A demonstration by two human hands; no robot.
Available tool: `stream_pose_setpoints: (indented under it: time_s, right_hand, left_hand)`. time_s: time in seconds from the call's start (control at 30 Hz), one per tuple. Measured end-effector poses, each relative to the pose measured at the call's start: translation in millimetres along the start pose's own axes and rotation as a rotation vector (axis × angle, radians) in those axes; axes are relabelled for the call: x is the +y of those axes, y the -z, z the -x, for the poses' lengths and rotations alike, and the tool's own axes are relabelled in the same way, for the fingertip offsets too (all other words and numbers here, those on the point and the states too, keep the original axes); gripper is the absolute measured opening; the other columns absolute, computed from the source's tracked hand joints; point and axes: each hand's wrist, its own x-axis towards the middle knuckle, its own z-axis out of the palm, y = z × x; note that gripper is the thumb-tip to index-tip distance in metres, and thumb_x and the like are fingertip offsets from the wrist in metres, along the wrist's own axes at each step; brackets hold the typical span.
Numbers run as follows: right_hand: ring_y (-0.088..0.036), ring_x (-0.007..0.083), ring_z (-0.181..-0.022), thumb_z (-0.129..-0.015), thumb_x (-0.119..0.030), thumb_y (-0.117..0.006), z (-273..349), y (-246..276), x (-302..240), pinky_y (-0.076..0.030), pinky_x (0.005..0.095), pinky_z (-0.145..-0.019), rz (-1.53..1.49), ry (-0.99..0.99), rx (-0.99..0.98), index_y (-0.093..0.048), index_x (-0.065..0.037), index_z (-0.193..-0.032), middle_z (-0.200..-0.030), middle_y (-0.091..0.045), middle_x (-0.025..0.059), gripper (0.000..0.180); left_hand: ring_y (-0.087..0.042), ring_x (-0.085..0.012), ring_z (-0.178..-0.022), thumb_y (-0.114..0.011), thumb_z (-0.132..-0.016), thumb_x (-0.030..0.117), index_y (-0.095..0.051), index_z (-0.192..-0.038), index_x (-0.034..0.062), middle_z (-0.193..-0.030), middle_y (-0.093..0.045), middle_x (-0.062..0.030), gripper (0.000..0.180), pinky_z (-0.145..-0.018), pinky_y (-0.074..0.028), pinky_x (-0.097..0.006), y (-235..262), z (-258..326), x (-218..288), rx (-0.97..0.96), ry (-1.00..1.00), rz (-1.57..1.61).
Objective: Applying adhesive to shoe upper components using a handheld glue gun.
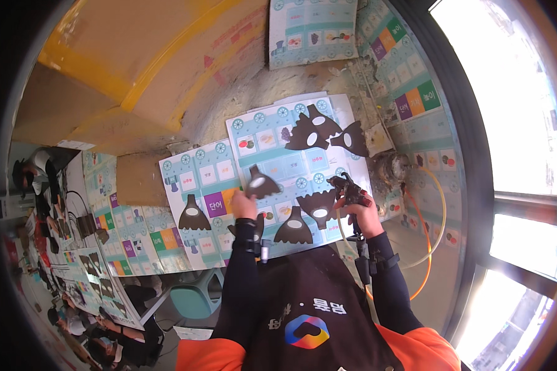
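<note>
My left hand (245,205) is closed on the edge of a dark flared piece (263,187) with a narrow neck and a pale oval. My right hand (366,217) grips a black spray gun (348,187), whose nozzle points left toward the middle of the sheets. Similar dark pieces with scalloped edges lie around: one (194,216) to the left, one (293,230) at the near edge, and one (316,208) beside the spray gun. A further piece is partly hidden by my left wrist. An overlapping cluster (314,131) lies at the far side.
Printed sheets (207,162) cover the work surface. Yellow and orange hoses (428,244) loop at the right by a crusted round container (392,168). Cardboard (161,68) rises at the far left. A green stool (195,301) stands below. Windows are at right; other people work at far left.
</note>
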Motion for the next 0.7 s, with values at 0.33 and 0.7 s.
stream_pose_setpoints:
  time_s: [0.33,0.7]
  right_hand:
    - [-0.061,0.0115,-0.068,-0.075,0.000,-0.056,7.0,54.4,20.5,-0.046,0.0223,-0.048,-0.092,-0.006,-0.002,-0.062,0.000,-0.110,-0.090,-0.071,0.0072,0.036]
    - [-0.058,0.0090,-0.070,-0.074,0.002,-0.055,40.5,63.2,31.0,-0.045,0.0215,-0.049,-0.110,-0.058,0.068,-0.060,-0.002,-0.114,-0.093,-0.070,0.0050,0.041]
  left_hand:
    - [-0.057,-0.0318,-0.113,-0.075,-0.076,0.005,-0.063,-0.119,0.0067,-0.114,-0.067,-0.0109,0.044,-0.097,-0.044,-0.044,38.8,-79.9,166.9,0.057,-0.736,-0.112]
    - [-0.051,-0.0288,-0.122,-0.060,-0.084,0.004,-0.060,-0.120,0.0091,-0.128,-0.057,-0.0082,0.036,-0.092,-0.045,-0.049,-46.0,-132.1,270.8,-0.222,-1.016,-0.641]
